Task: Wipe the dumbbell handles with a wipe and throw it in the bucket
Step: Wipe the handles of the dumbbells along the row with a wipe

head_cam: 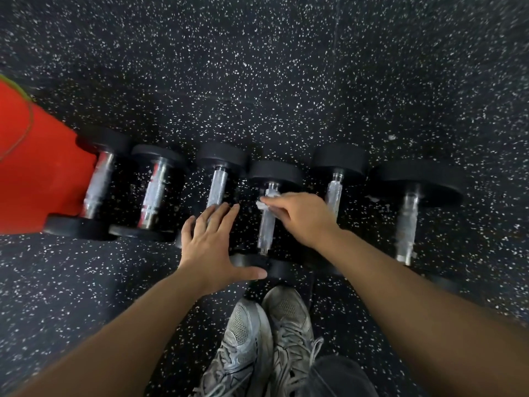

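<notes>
Several black dumbbells with chrome handles lie side by side on the speckled rubber floor. My right hand (pixel 297 217) is shut on a small white wipe (pixel 262 203) and presses it against the handle (pixel 266 230) of the middle dumbbell. My left hand (pixel 213 245) is open, fingers spread, hovering over the near end of the neighbouring dumbbell's handle (pixel 216 187), thumb near the black end weight (pixel 249 260). A red bucket (pixel 37 167) sits at the far left, partly out of frame.
My two grey sneakers (pixel 266 339) stand just behind the row of dumbbells. Two more dumbbells (pixel 406 222) lie to the right of my right hand. Bare speckled floor stretches beyond the row.
</notes>
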Action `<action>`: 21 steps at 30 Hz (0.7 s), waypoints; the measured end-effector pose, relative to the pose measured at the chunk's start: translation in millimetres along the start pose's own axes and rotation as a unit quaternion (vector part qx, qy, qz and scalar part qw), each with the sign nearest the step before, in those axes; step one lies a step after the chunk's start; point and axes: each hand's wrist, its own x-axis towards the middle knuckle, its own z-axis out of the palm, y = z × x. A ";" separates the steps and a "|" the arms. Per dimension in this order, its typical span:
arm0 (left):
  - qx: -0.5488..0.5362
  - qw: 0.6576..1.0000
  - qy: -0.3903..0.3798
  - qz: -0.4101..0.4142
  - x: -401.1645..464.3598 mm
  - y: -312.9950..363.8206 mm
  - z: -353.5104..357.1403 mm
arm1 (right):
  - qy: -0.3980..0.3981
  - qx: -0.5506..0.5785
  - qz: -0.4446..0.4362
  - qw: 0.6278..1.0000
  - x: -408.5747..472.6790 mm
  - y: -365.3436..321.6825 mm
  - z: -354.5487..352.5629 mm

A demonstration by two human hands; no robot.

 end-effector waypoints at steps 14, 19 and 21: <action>-0.006 1.000 -0.010 0.002 0.0 -0.2 -1.2 | 0.040 0.004 0.049 0.998 7.8 -0.5 -11.2; 0.001 1.000 -0.015 0.001 0.6 -0.5 -1.1 | -0.032 -0.005 0.001 0.999 -1.3 -9.2 0.9; 0.004 1.000 -0.019 0.004 1.0 -1.7 -0.7 | -0.104 -0.036 -0.035 0.993 -11.7 -13.3 -1.1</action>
